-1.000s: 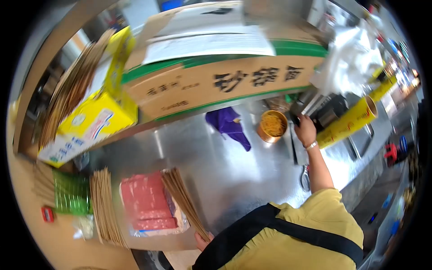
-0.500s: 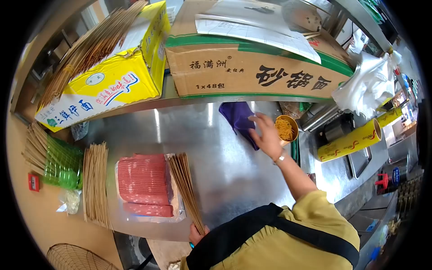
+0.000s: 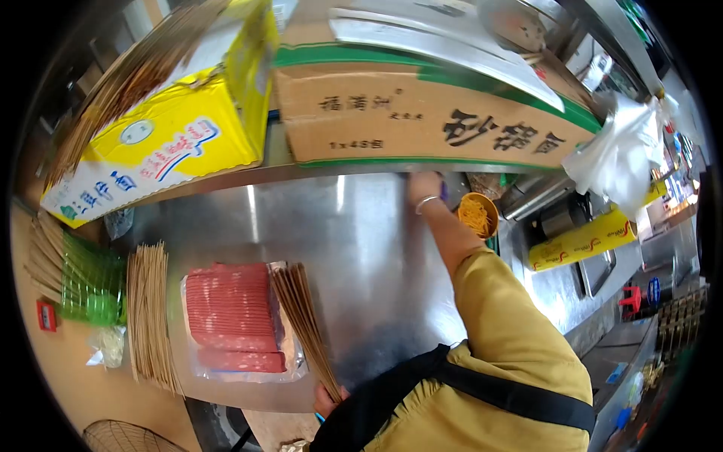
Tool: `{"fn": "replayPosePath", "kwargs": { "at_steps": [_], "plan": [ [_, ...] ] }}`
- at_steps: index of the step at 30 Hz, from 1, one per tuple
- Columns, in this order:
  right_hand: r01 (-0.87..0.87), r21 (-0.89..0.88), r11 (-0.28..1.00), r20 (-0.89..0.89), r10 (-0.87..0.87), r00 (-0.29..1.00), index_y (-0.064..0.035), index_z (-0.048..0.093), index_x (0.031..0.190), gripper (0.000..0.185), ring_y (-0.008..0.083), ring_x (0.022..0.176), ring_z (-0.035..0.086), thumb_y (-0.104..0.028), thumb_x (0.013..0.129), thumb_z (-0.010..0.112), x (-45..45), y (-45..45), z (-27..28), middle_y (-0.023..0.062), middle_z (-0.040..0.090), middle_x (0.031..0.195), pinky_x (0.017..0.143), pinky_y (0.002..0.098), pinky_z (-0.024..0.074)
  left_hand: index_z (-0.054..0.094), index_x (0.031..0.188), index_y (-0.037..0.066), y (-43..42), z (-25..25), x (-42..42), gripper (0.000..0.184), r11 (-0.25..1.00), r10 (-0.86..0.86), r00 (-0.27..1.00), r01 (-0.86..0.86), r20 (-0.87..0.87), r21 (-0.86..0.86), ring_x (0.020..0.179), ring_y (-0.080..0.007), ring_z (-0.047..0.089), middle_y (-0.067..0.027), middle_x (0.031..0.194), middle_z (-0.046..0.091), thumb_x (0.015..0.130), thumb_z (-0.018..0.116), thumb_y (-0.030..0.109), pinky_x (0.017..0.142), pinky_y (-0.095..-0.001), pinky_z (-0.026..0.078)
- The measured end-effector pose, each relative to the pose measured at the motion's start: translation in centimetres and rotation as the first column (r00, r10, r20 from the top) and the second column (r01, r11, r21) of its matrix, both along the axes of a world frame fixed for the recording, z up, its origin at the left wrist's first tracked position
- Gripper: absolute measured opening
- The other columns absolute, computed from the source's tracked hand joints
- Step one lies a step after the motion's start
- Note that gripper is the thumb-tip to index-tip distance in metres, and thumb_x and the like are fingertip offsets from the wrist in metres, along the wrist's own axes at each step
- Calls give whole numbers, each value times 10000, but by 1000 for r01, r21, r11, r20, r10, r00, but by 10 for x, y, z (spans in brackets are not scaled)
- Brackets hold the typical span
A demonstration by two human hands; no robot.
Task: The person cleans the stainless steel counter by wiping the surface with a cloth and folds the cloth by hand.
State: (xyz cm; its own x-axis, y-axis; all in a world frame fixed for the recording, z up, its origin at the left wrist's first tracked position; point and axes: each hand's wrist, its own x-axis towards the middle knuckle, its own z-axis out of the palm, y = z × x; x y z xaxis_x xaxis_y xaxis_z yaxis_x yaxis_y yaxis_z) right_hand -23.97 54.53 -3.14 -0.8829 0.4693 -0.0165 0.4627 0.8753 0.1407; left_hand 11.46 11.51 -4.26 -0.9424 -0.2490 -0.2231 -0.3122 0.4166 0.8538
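Note:
My left hand (image 3: 329,398) is closed round the lower end of a bundle of thin wooden sticks (image 3: 303,320), beside sliced pink meat (image 3: 232,313) on a plastic sheet. At the back of the metal table, my right hand (image 3: 426,188) is closed on the purple cloth (image 3: 443,190), of which only a small part shows. A round container of orange-yellow shreds (image 3: 476,215) stands just right of that wrist. Another row of sticks (image 3: 151,313) lies left of the meat.
Above the table's back, a shelf holds a yellow box (image 3: 169,139) and a brown carton (image 3: 361,113). A green plastic basket (image 3: 92,282) stands at left. Yellow film rolls (image 3: 584,241) and white plastic bags (image 3: 617,154) are at right.
My right hand has gone from near the dark tools at right to the back of the table, and the purple cloth is now gathered in it. My left hand keeps its hold on the sticks.

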Motion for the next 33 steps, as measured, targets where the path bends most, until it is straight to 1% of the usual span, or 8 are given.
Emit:
{"fn": "replayPosePath", "kwargs": {
  "at_steps": [4, 6, 8, 12, 14, 19, 26, 33],
  "plan": [
    [226, -99, 969, -148, -239, 960, -130, 660, 1068, 274, 342, 1156, 481, -224, 850, 523, 15, -18, 23, 125, 575, 1199, 904, 511, 417, 577, 1069, 61, -7, -38, 14, 420, 1000, -6, 991, 4, -131, -21, 602, -263, 632, -105, 666, 614, 684, 713, 162, 598, -372, 514],
    [-63, -53, 997, -471, 30, 882, -109, 641, 1080, 286, 364, 1133, 468, -199, 829, 538, 24, -55, 0, 170, 551, 1199, 913, 511, 393, 589, 1066, 69, -6, -26, 9, 415, 986, 39, 999, -37, -12, 160, 611, -275, 635, -107, 664, 614, 682, 718, 162, 606, -378, 515],
    [-381, -3, 925, -503, 328, 800, -124, 578, 1169, 380, 386, 1067, 475, -160, 791, 564, 30, -104, -8, 197, 496, 1212, 879, 503, 399, 600, 1063, 77, 0, -9, 6, 410, 935, 36, 995, -68, 98, 349, 620, -287, 639, -109, 662, 614, 681, 723, 161, 614, -384, 516],
    [-869, -48, 493, -593, 686, 422, -121, 600, 1145, 410, 349, 1095, 498, -105, 736, 609, -5, -219, -1, 200, 523, 1201, 906, 476, 390, 619, 1067, 89, -3, -1, 5, 394, 994, -7, 999, 11, -38, 109, 670, -242, 652, -90, 728, 648, 693, 726, 156, 634, -327, 514],
    [-943, -188, 276, -582, 742, 333, -127, 619, 1131, 377, 335, 1173, 476, -116, 754, 633, -39, -284, 12, 172, 506, 1271, 985, 444, 372, 620, 1076, 89, -9, 17, -5, 381, 961, -96, 985, 54, 146, 271, 738, -197, 657, -84, 796, 667, 714, 715, 155, 677, -296, 508],
    [-944, -324, -62, -497, 860, 114, -159, 623, 1140, 349, 327, 1217, 445, -108, 796, 615, -105, -390, 5, 145, 470, 1343, 1009, 408, 364, 593, 1123, 58, -12, 1, 4, 392, 979, -104, 972, 64, 211, 192, 720, -161, 622, -64, 788, 638, 764, 699, 173, 664, -283, 493],
    [-921, -167, 352, -589, 713, 379, -161, 598, 1169, 387, 361, 1204, 438, -138, 784, 624, -45, -258, -5, 172, 464, 1321, 998, 448, 364, 556, 1163, 38, -8, -23, -8, 406, 985, -154, 986, 149, 59, 84, 661, -157, 595, -59, 757, 610, 806, 674, 190, 612, -285, 484],
    [-851, -167, 498, -586, 644, 492, -162, 581, 1165, 384, 355, 1228, 421, -189, 782, 604, 171, -173, 0, 141, 457, 1322, 963, 504, 363, 545, 1165, 40, 32, -11, -49, 407, 956, -291, 955, 292, -58, 8, 661, -162, 594, -66, 760, 609, 810, 668, 197, 604, -296, 481]
  ]
}}
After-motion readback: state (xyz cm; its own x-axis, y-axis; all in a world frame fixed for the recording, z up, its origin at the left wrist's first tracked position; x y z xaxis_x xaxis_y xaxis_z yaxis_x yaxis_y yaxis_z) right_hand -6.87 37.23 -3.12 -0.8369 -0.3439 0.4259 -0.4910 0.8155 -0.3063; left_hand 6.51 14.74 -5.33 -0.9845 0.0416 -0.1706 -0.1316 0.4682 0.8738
